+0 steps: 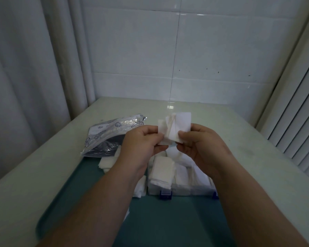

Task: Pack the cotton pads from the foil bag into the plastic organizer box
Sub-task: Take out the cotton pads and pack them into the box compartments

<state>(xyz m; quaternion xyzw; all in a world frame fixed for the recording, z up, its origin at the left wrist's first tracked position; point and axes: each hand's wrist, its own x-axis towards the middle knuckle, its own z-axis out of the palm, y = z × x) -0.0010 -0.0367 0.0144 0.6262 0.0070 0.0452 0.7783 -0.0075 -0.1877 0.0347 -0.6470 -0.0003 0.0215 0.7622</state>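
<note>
The left forearm [114, 184] and right forearm [239, 193] run off the frame's bottom edge. The left one covers the left wall of the organizer box [178, 191] and part of the loose pads [107, 162] beside it. The left hand [141, 141] hides the near corner of the foil bag [107, 134], whose label print is too small to read. I cannot count the overlapping cotton pads [175, 127] held at centre.

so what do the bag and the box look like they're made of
Foil bag: looks like thin glossy plastic film, crinkled with silvery glints, possibly metallised. Organizer box: seems clear rigid plastic; white cotton pads show through its front wall.
</note>
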